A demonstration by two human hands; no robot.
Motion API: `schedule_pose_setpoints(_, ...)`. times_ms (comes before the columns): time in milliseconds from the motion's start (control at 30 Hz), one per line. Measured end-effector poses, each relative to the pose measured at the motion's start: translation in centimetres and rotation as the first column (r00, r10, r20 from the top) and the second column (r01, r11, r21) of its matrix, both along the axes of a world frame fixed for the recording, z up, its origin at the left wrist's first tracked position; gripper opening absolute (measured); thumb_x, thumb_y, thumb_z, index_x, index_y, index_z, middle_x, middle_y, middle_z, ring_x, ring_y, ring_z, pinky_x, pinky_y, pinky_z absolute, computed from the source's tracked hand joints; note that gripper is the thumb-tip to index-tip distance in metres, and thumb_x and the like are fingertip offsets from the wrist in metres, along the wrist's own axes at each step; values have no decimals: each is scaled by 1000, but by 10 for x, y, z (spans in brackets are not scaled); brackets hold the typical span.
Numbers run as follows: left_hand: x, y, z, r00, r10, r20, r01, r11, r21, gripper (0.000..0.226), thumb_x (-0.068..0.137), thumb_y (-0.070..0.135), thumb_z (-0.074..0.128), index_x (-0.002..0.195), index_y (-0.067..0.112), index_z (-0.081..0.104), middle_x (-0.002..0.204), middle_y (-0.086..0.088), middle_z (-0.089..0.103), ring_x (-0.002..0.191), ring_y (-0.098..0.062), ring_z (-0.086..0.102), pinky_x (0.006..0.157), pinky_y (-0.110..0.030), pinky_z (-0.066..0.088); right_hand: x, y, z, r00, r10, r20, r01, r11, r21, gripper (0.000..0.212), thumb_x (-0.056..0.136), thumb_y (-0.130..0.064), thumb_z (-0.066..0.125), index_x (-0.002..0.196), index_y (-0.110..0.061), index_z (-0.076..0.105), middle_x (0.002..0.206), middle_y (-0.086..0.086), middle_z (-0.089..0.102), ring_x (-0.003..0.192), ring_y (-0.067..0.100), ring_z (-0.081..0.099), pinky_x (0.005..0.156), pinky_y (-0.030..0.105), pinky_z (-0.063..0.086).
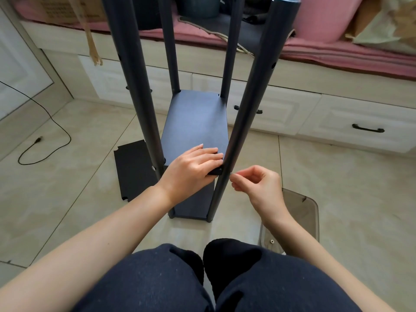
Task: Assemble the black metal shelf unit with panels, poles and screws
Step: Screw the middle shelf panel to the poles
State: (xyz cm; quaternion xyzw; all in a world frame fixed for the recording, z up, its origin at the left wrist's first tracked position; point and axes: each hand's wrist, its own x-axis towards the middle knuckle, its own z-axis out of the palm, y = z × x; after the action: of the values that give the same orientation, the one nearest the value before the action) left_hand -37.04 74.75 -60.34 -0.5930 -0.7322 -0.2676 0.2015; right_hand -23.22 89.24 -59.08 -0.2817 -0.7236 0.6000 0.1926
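While the left hand (193, 166) gripped the shelf panel (194, 124) corner against the near-right upright pole (245, 113), the right hand (256, 183) pinched a screw (231, 174) just right of it.

spare panel (135, 167) lies on the floor (67, 199) left of the shelf unit (195, 124).
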Motion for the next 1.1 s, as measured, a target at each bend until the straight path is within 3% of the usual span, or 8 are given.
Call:
schedule_pose_setpoints(100,0,0,1,1000,3,0,-3,1000,-1,31,74,5,87,103,-1,77,112,-13,75,108,-33,71,94,-56,56,3,-4,0,996,75,-50,-31,811,585,15,82,-9,79,77,-5,66,71,-1,66,68,11,61,65,23,49)
schedule_pose_setpoints(233,1,0,1,1000,12,7,-12,1000,-3,30,75,5,87,103,-1,77,111,-13,75,109,-33,71,94,-56,56,4,-3,-3,987,150,-49,-58,634,771,12,84,-1,76,79,1,65,76,8,63,70,22,60,66,36,51)
schedule_pose_setpoints(333,1,-1,2,1000,13,13,-13,1000,-2,29,75,6,86,103,-1,77,111,-13,75,108,-33,71,94,-56,56,3,-3,-1,996,67,-59,-18,798,602,12,82,-10,79,78,-6,69,71,-1,67,67,11,63,67,26,51)
schedule_pose_setpoints(467,1,-1,1,1000,19,5,-19,1000,-10,31,75,6,87,104,0,77,112,-13,75,109,-32,71,94,-55,56,1,1,0,1000,27,-5,-26,994,105,9,83,-13,79,81,-9,72,69,4,72,66,16,70,72,35,60)
schedule_pose_setpoints(600,1,0,2,999,30,-32,-30,1000,-6,31,75,8,87,104,1,78,111,-12,75,108,-31,71,94,-54,56,-1,2,-3,997,75,22,-78,929,361,14,83,-16,79,83,-16,65,72,-7,68,70,6,65,67,20,52)
schedule_pose_setpoints(733,5,0,2,983,107,-151,-96,992,78,20,82,14,83,100,7,80,105,-3,77,95,-30,72,95,-49,55,-7,16,-1,984,170,47,-173,981,89,41,79,-15,82,107,-26,54,87,2,71,79,15,69,76,32,57)
schedule_pose_setpoints(833,10,0,3,973,157,-169,-136,982,129,14,88,19,78,98,10,80,104,2,77,89,-29,71,92,-45,54,-11,30,2,923,385,24,-385,923,8,60,85,-8,76,126,-43,48,115,-2,68,102,10,68,87,24,54)
schedule_pose_setpoints(1100,28,-10,6,975,221,-3,-218,963,161,13,82,14,81,92,7,79,99,-2,78,84,-32,70,77,-41,58,-20,46,-1,847,532,-24,-530,838,-133,46,87,1,70,131,-11,62,127,3,68,114,22,66,99,31,52)
